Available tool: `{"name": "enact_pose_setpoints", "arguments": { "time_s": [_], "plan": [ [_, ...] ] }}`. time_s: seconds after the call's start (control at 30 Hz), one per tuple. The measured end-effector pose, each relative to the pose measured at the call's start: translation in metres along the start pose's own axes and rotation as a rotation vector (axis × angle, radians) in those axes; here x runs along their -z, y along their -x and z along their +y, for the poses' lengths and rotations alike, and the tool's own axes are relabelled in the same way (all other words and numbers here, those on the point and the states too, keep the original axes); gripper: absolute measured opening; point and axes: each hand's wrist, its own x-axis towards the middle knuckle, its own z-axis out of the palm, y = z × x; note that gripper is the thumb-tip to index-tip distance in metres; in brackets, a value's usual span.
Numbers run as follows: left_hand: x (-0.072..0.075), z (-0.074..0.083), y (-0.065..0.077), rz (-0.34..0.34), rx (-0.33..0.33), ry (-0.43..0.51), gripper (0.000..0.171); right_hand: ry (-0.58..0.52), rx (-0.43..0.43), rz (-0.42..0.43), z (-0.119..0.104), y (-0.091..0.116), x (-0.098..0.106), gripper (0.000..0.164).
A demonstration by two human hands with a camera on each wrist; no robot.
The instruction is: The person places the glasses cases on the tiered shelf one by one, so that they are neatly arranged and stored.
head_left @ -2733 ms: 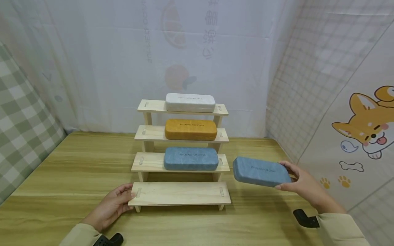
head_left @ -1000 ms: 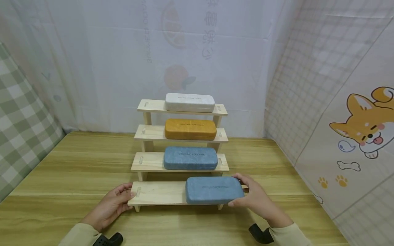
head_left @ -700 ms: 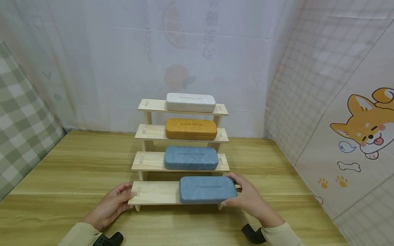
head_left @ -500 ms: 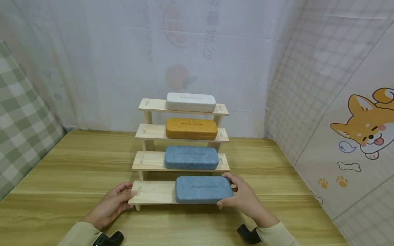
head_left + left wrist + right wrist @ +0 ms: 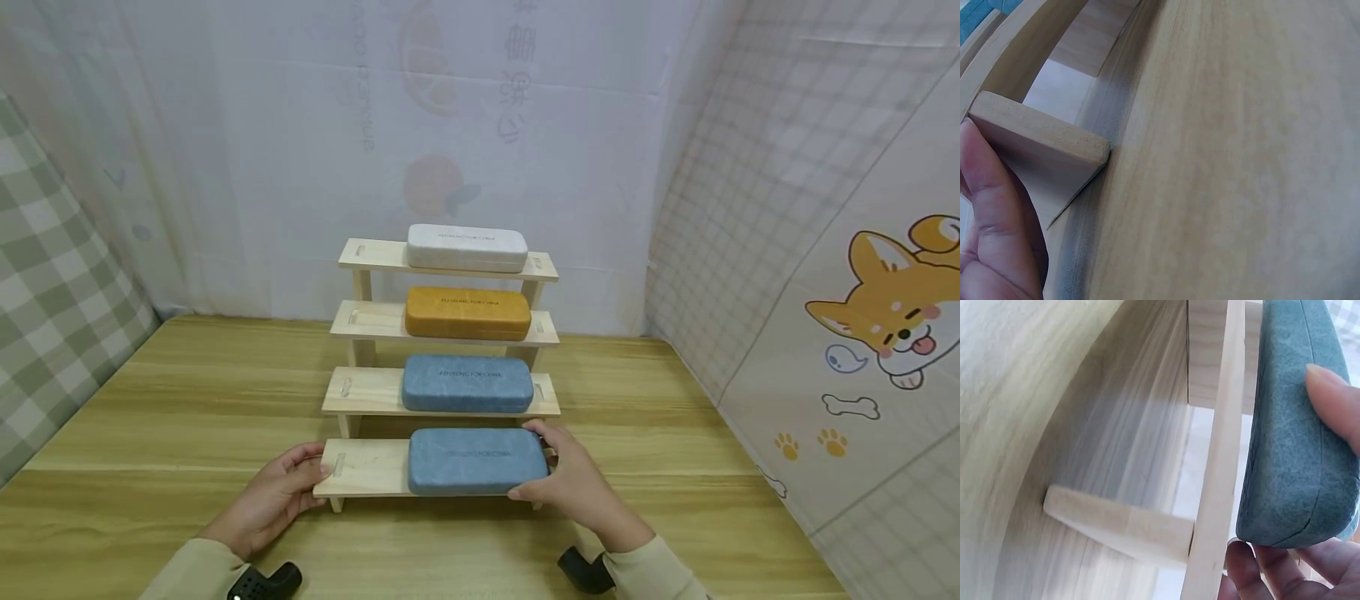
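Observation:
A wooden tiered display rack [image 5: 367,467] stands on the table, one glasses case on each step. My left hand [image 5: 273,500] grips the left end of its lowest step, beside the front leg [image 5: 1041,131]. With thumb in front and fingers behind, my right hand [image 5: 573,483] holds the right end of a blue glasses case [image 5: 476,461] at the lowest step. In the right wrist view that case [image 5: 1297,437] lies close along the step board [image 5: 1216,456]; whether it fully touches is hard to tell. Above it are a second blue case [image 5: 467,383], an orange case [image 5: 467,313] and a white case [image 5: 467,248].
The wood-grain table [image 5: 660,442] extends to both sides of the rack. Behind hangs a pale printed curtain [image 5: 285,167]. A green checked cloth [image 5: 52,292] borders the left side, and a panel with a cartoon dog [image 5: 900,325] the right.
My right hand has brought the blue glasses case from the right of the rack onto the lowest step, then leftward along it. My left hand keeps its grip on the rack.

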Motion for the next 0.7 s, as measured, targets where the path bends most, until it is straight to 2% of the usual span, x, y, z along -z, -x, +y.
{"name": "enact_pose_setpoints", "arguments": {
  "time_s": [0.2, 0.5, 0.7],
  "plan": [
    [0.0, 0.001, 0.0, 0.002, 0.001, 0.004, 0.064, -0.02, -0.021, -0.018, -0.002, -0.001, -0.005, 0.084],
    [-0.001, 0.002, 0.001, -0.001, 0.002, -0.005, 0.066, 0.118, 0.009, 0.014, -0.001, -0.005, -0.012, 0.085],
    [-0.001, 0.001, 0.0, 0.007, 0.002, 0.0, 0.066, 0.164, 0.036, 0.032, -0.002, -0.006, -0.015, 0.084]
  ]
}}
